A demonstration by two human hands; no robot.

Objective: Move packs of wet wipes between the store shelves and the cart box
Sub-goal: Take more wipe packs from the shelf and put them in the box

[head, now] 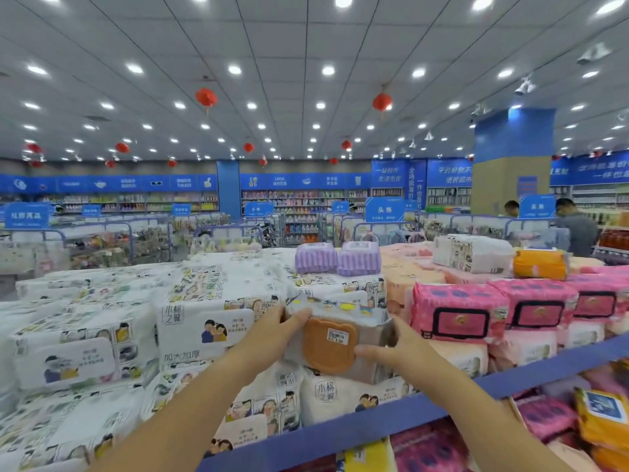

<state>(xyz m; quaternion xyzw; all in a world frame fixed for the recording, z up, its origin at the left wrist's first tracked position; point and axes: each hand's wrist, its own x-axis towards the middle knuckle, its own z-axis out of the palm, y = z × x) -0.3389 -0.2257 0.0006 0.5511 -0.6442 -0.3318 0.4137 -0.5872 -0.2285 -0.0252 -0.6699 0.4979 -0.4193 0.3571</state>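
Observation:
I hold one pack of wet wipes (335, 332), white with an orange bear-shaped lid and a price sticker, between both hands above the top shelf. My left hand (272, 330) grips its left end with the thumb across the front. My right hand (398, 349) grips its right end, thumb under the lid. The pack sits against a gap in the stacked white cartoon-print packs (211, 311). The cart box is not in view.
Pink packs (459, 315) lie to the right, two purple packs (337, 258) and an orange pack (539, 264) further back. A blue shelf rail (374, 424) runs across the front, with pink and yellow packs (599, 417) on the shelf below. Two people stand at the far right.

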